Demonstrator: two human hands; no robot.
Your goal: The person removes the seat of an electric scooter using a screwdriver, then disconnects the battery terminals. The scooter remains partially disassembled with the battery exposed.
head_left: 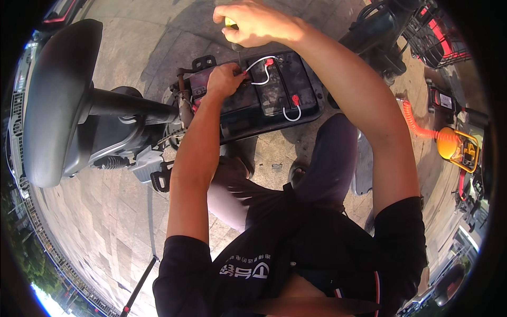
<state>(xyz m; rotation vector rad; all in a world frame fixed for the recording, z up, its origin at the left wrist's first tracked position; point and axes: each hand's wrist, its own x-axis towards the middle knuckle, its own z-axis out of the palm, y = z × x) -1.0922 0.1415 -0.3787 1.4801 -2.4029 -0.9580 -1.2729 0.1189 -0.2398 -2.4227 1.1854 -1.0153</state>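
My right hand (pixel 245 26) grips a small yellow-handled tool (pixel 230 23) above a battery compartment with black batteries (pixel 272 98) in a dark tray (pixel 253 127). My left hand (pixel 224 79) is closed at the end of a white wire (pixel 260 83) on the left part of the batteries; its fingertips are too small to make out clearly. A red terminal cap (pixel 269 62) with white wire sits at the upper middle, and another red cap (pixel 295 99) with a looped white wire sits lower right.
A black scooter seat (pixel 58 100) on a post stands left. At right are a black-and-red basket (pixel 438 37), an orange coiled hose (pixel 412 119), a yellow machine (pixel 457 148) and a black device (pixel 442 100). My legs (pixel 322 158) are below the tray, on paving (pixel 105 211).
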